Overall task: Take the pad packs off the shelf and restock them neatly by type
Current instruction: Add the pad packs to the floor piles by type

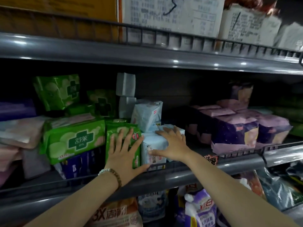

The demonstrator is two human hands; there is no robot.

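My left hand lies flat with spread fingers against an upright green pad pack at the front of the middle shelf. My right hand rests with straight fingers on top of a white and light-blue pad pack just right of it, thumb down its front face. Behind that one stands another white pack. To the left a larger green pack lies on dark blue packs. More green packs stand at the back left. Purple packs are stacked at the right.
Pink and lilac packs pile up at the far left. Cardboard boxes fill the top shelf behind a rail. The lower shelf holds detergent pouches and an orange bag. A dark gap separates white and purple packs.
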